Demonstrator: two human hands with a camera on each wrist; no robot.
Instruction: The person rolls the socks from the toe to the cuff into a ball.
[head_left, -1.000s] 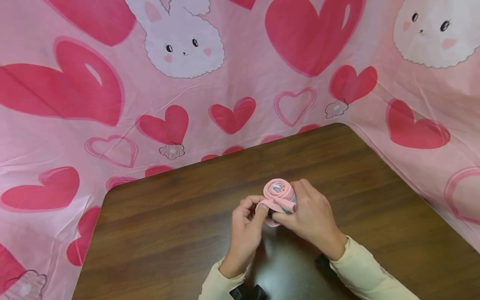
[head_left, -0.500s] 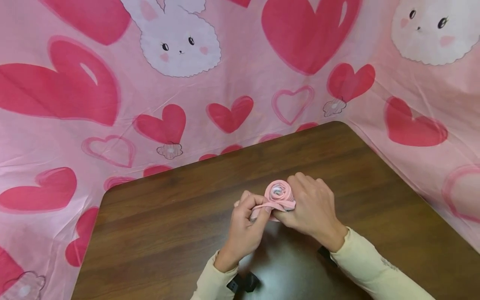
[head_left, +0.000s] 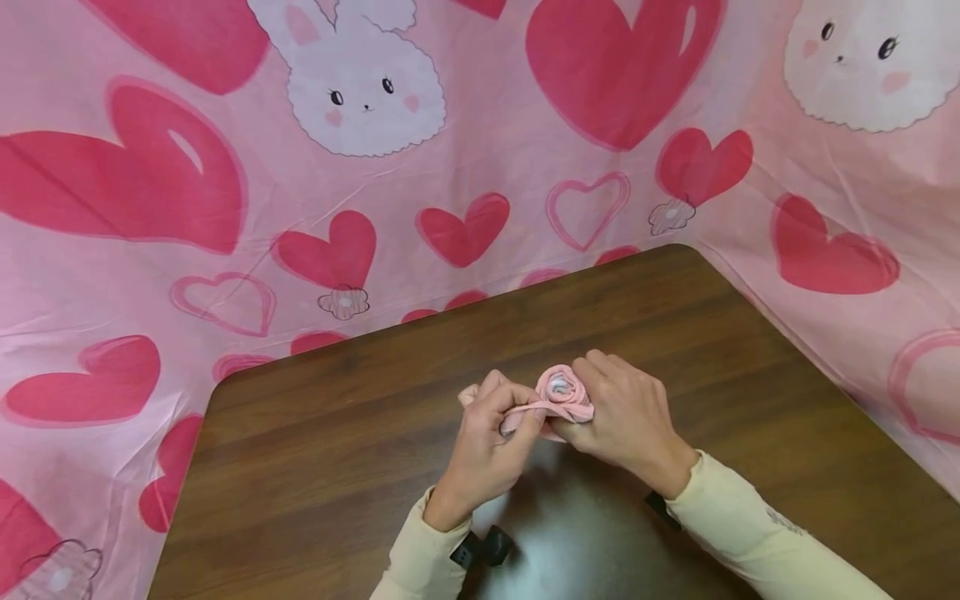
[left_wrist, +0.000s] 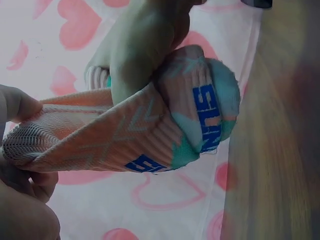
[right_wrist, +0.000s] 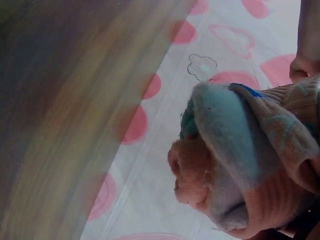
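A pair of pink socks, rolled into a spiral bundle, is held above the table between both hands. My left hand pinches the edge of an outer sock layer and stretches it out to the left. In the left wrist view this sock layer opens like a pocket, with mesh knit inside, blue lettering and green patches. My right hand grips the roll from the right; in the left wrist view, its thumb goes behind the stretched layer. The right wrist view shows the roll's bulky end, with grey and pink folds.
Below the hands is a dark brown wooden table with rounded corners. A pink cloth with hearts and rabbit faces hangs behind and to the right. Black straps with devices sit at the wrists, by cream sleeves.
My left hand has shifted slightly left and up, drawing the sock layer out into a wider pocket. The right hand has turned more over the roll, its back now showing more.
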